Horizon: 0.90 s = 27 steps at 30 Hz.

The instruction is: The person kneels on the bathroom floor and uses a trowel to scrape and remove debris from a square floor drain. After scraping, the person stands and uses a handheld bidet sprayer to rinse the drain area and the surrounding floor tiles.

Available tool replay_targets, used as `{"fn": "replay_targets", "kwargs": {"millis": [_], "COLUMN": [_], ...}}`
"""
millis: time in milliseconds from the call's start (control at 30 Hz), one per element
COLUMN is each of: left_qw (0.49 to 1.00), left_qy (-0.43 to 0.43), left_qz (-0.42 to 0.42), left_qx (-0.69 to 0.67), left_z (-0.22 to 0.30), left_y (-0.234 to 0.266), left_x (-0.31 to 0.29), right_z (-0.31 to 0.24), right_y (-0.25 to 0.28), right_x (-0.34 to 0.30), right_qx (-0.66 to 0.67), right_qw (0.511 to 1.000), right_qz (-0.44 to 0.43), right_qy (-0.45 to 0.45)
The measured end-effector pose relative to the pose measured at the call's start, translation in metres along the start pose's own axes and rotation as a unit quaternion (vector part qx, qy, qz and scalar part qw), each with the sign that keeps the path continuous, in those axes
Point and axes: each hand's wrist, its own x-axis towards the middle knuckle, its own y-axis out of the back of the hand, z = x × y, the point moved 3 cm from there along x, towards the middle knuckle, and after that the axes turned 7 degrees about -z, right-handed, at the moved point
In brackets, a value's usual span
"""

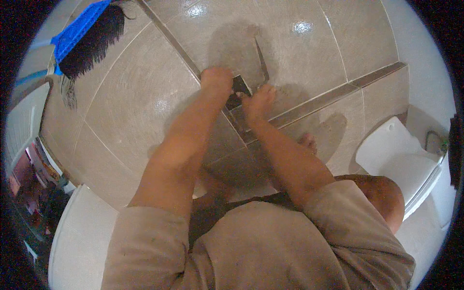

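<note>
A dark square opening or piece (240, 83) with a pale edge sits at the floor, where dark tile strips meet. My left hand (216, 80) is curled at its left side; what its fingers grip is hidden. On the other side, my right hand (261, 100) is closed, its thumb reaching over the dark square. A thin, pointed, knife-like blade (261, 59) extends away from beside my right fingers. Whether those fingers hold its near end, I cannot make out.
Beige tiles (290, 53) cover the floor, crossed by a raised dark strip (316, 104). A blue broom (77, 36) with black bristles stands at far left. To the right is a white toilet (396, 145). My bare foot (308, 143) is behind my right forearm.
</note>
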Motion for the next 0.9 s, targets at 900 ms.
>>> {"fn": "replay_targets", "kwargs": {"millis": [900], "left_qw": [0.994], "left_qy": [-0.039], "left_qz": [-0.103], "left_qx": [0.003], "left_z": [0.002], "left_y": [0.001], "left_x": [0.002], "right_z": [0.018], "right_y": [-0.002], "right_x": [0.008], "right_qx": [0.017], "right_qw": [0.995], "right_qz": [-0.094], "right_qy": [-0.006]}}
